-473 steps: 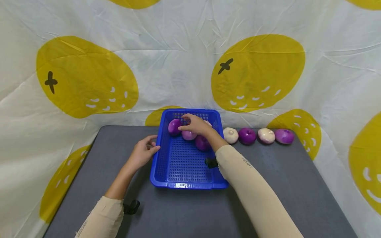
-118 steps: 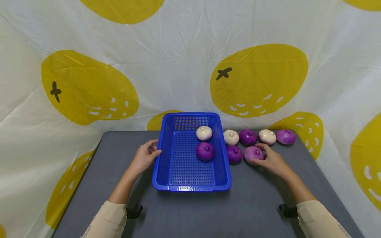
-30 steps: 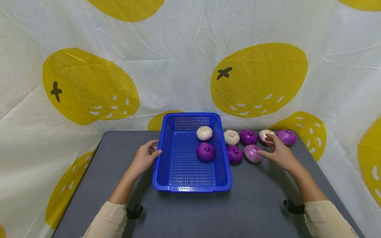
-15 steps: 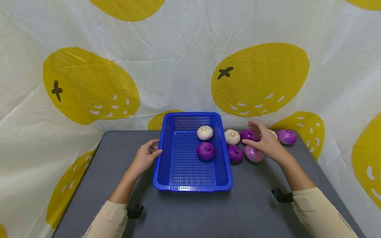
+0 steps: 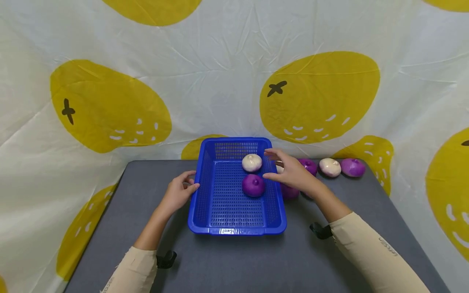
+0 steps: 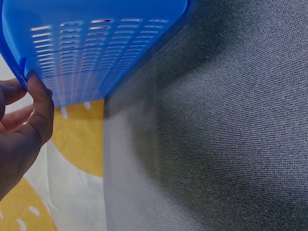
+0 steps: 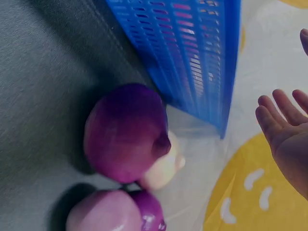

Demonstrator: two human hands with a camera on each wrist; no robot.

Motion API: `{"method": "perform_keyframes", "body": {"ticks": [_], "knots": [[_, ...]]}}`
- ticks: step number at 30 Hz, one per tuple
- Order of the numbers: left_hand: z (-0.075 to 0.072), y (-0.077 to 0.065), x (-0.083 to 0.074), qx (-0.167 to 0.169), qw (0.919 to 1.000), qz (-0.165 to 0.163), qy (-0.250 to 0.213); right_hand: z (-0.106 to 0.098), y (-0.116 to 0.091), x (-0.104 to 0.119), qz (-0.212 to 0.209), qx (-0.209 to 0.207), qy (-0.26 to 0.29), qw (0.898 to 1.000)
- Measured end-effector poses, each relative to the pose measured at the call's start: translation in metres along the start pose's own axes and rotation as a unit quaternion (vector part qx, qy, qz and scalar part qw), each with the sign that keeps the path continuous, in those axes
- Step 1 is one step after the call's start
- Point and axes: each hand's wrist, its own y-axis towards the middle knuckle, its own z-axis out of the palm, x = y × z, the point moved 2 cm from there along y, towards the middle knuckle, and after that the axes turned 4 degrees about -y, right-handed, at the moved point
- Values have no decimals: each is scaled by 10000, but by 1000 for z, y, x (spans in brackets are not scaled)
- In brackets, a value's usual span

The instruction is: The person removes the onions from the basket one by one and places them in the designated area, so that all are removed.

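Observation:
My left hand pinches the left rim of a blue plastic basket; in the left wrist view the thumb and fingers meet at that rim. Inside the basket, toward its right wall, sit a white onion and a purple onion. Over the basket's right rim hovers my right hand, fingers spread and holding nothing. Below it, outside the basket, the right wrist view shows a dark purple onion, a white onion and a pale purple onion; my hand and arm partly hide these in the head view.
Farther right in the back row are a purple onion, a white onion and a violet onion. Everything stands on a grey table. A white cloth printed with yellow fruit hangs behind.
Since the earliest frame, two purple onions have gone from the basket to the table's front row. Lately my right hand let go of the pale purple onion and moved left to the basket. Left hand unchanged.

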Motion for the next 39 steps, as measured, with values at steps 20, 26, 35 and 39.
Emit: {"method": "perform_keyframes", "body": {"ticks": [20, 26, 35, 39], "knots": [[-1, 0, 1, -64, 10000, 23, 20, 44, 59, 11, -387, 2634, -1225, 9561], [0, 0, 1, -39, 9999, 73, 79, 50, 65, 5, -289, 2860, -1610, 9442], [1, 0, -1, -67, 9999, 69, 43, 57, 66, 5, 34, 3039, -2488, 9196], [2, 0, -1, -28, 10000, 22, 35, 61, 66, 4, -25, 3002, -2952, 9071]]}}
